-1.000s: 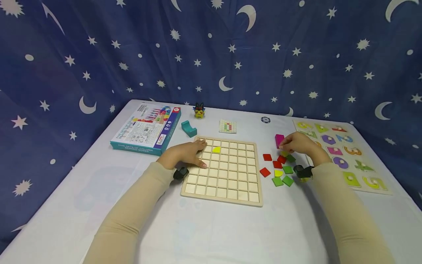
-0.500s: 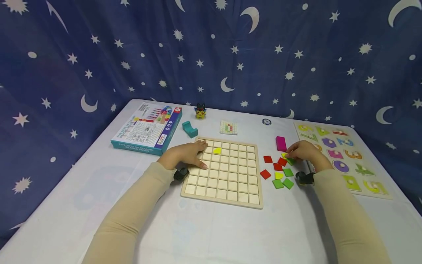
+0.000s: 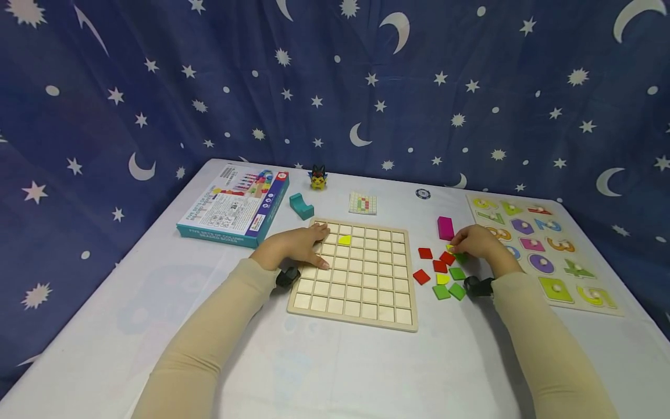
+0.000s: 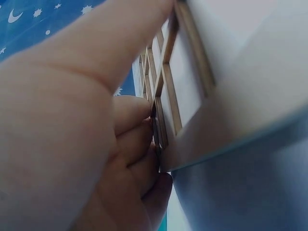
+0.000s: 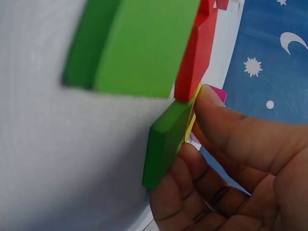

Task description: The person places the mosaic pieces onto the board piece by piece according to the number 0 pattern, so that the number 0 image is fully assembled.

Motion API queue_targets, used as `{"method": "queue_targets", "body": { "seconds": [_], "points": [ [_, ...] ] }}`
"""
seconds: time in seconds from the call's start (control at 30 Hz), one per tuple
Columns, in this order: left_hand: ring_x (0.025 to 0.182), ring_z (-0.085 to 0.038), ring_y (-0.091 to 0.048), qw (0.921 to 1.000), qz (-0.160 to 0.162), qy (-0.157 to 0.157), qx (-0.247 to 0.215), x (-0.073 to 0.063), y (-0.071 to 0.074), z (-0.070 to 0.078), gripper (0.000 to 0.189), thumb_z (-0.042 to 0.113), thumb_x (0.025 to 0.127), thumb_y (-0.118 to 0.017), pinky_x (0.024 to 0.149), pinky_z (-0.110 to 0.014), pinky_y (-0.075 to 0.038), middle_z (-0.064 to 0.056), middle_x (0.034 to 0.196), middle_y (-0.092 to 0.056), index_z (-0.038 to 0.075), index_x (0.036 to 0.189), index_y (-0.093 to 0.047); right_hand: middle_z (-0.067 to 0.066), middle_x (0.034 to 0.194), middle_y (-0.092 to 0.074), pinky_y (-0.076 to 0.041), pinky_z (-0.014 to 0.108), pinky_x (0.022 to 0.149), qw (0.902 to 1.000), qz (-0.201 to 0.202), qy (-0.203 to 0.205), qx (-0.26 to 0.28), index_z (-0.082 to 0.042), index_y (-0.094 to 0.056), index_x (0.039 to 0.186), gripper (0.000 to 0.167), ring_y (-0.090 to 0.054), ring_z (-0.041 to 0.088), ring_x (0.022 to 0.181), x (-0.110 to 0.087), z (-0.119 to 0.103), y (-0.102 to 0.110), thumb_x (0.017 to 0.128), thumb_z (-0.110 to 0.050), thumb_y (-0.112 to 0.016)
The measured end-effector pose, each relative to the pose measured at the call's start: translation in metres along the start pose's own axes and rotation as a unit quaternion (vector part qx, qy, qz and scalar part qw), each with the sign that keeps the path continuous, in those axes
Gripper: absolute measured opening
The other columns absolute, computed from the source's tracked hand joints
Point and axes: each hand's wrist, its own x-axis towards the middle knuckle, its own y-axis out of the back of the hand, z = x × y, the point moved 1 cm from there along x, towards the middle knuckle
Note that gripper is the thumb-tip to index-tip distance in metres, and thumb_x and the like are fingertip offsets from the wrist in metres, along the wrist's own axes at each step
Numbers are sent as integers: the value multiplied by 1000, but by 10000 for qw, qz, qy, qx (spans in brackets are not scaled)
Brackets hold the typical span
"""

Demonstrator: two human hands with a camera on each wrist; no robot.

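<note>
My left hand (image 3: pixel 295 244) rests on the left side of a wooden grid board (image 3: pixel 353 320), thumb and fingers spread over its frame and cells. In the left wrist view, fingertips (image 4: pixel 161 185) meet the board's edge. One yellow tile (image 3: pixel 344 240) lies in a cell near the board's top. Right of the board, my right hand (image 3: pixel 473 243) pinches a yellow tile (image 5: pixel 190 120) between thumb and fingers, mostly hidden in the head view. A green tile (image 5: pixel 166 139) touches its lower fingers, and a red tile (image 5: pixel 196 62) lies close to the thumb.
Several red, green and yellow tiles (image 3: pixel 442 279) lie around the right hand, below a magenta block (image 3: pixel 445 228). A number puzzle board (image 3: pixel 567 233) lies far right. Behind the grid board are a pattern card (image 3: pixel 363 203), teal block (image 3: pixel 301 206), toy figure (image 3: pixel 317 177), chip (image 3: pixel 423 194) and box (image 3: pixel 232 203).
My right hand has shifted from beside the magenta block slightly toward me, onto the yellow tile, leaving the block fully in view. The left hand stays on the board.
</note>
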Motion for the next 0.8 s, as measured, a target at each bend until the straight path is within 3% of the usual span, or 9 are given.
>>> {"method": "queue_targets", "body": {
  "seconds": [0.23,0.57,0.8],
  "points": [
    [143,-24,-1,10000,-20,46,38,1,0,0,97,46,77,-69,116,-41,-9,-9,155,-7,8,148,-15,17,97,-60,-45,35,76,9999,88,-26,-95,4,-62,108,34,-49,27,86,-2,-4,-4,84,-19,-66],
    [143,-25,-1,10000,-3,41,0,0,1,1,96,45,78,-69,116,-42,-9,-10,155,-8,7,148,-16,20,103,-56,-46,31,73,9996,238,-134,122,2,-64,106,26,-48,28,88,-4,-14,-12,81,-5,-64],
    [143,-25,-1,10000,7,19,-7,0,1,1,96,45,77,-69,116,-42,-9,-10,155,-8,7,148,-16,21,108,-56,-47,35,78,9996,253,77,102,1,-63,110,29,-48,28,89,-5,-18,-13,82,-5,-63]
  ]
}}
